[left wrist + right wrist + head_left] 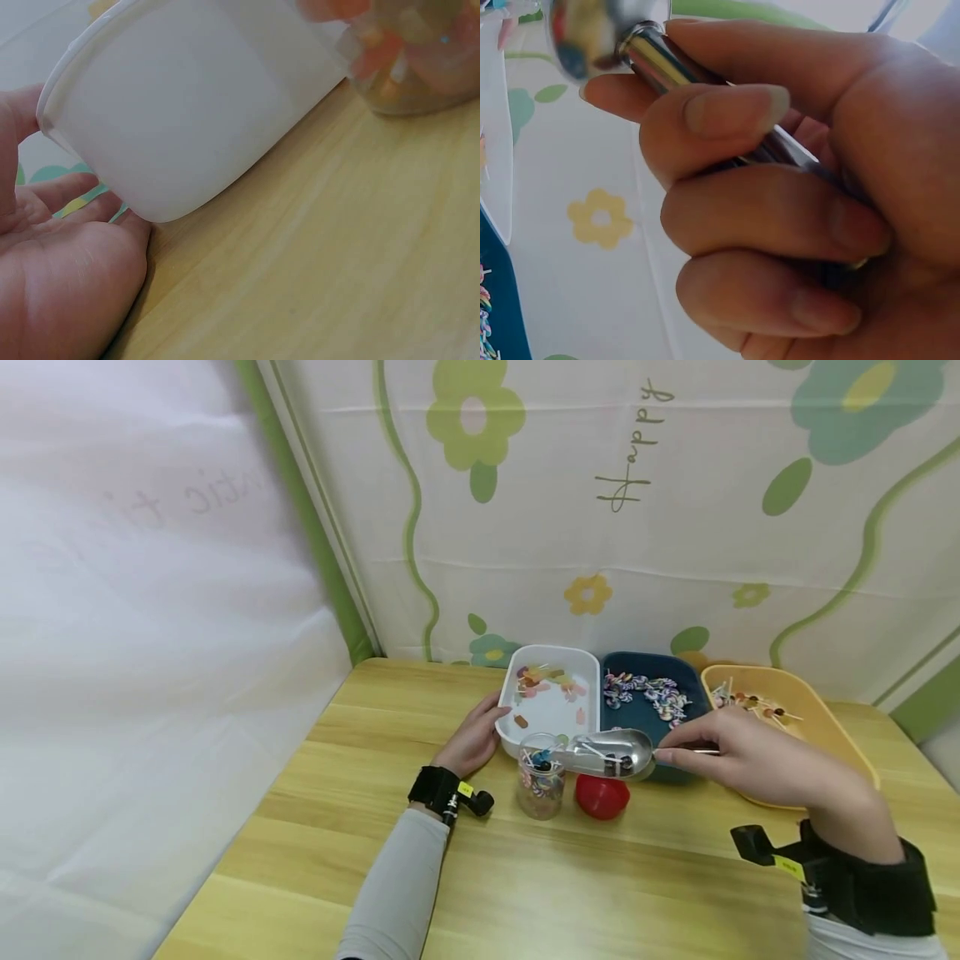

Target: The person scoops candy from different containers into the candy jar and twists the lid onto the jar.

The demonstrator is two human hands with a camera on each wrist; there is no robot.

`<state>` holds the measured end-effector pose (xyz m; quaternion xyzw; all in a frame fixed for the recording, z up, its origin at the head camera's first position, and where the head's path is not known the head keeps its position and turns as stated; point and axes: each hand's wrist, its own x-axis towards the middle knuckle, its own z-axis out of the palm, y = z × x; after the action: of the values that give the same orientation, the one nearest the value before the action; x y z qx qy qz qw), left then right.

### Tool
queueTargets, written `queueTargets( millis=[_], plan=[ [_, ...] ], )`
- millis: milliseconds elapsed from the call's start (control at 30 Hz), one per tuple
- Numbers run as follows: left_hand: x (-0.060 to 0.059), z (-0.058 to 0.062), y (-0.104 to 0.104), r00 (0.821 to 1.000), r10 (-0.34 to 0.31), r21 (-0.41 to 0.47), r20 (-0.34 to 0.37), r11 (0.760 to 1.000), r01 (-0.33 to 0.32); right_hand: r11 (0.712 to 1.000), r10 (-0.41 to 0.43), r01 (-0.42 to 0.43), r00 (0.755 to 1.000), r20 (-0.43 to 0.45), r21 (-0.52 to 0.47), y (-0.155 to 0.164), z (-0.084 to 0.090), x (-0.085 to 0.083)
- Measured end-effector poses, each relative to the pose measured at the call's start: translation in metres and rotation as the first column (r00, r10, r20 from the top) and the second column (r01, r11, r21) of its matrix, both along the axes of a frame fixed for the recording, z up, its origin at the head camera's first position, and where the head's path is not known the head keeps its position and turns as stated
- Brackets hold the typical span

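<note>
My right hand (738, 752) grips the handle of a metal scoop (615, 753), fingers curled round it, as the right wrist view shows close up. In the scoop lie small dark-headed lollipop pieces with white sticks. Its front edge is at the mouth of a clear jar (542, 793), which holds colourful little candy-like pieces, some blue and black at the top. My left hand (474, 739) holds the left side of a white bin (551, 714); in the left wrist view the thumb hooks over the bin's rim (56, 82) and the other fingers lie outside it.
A dark blue bin (637, 718) with swirled lollipop pieces and a yellow bin (813, 727) with stick pieces stand right of the white one. A red rounded object (602, 797) sits beside the jar on the wooden table (570, 893). A patterned cloth (525, 543) hangs behind.
</note>
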<state>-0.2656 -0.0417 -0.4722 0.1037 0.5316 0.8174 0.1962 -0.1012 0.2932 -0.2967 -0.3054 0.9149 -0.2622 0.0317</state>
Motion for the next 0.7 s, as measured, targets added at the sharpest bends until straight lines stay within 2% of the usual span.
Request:
queueTargets(
  millis=[433, 700],
  plan=[
    [-0.0006, 0.0001, -0.0001, 1.0, -0.006, 0.007, 0.008, 1.0, 0.006, 1.0, -0.016, 0.016, 1.0, 0.023, -0.016, -0.0018, 0.0022, 0.0],
    [0.0003, 0.0006, 0.001, 1.0, -0.001, 0.021, 0.01, 1.0, 0.001, 0.998, -0.07, 0.07, 0.997, -0.02, 0.002, 0.0019, 0.0011, 0.0024]
  ],
)
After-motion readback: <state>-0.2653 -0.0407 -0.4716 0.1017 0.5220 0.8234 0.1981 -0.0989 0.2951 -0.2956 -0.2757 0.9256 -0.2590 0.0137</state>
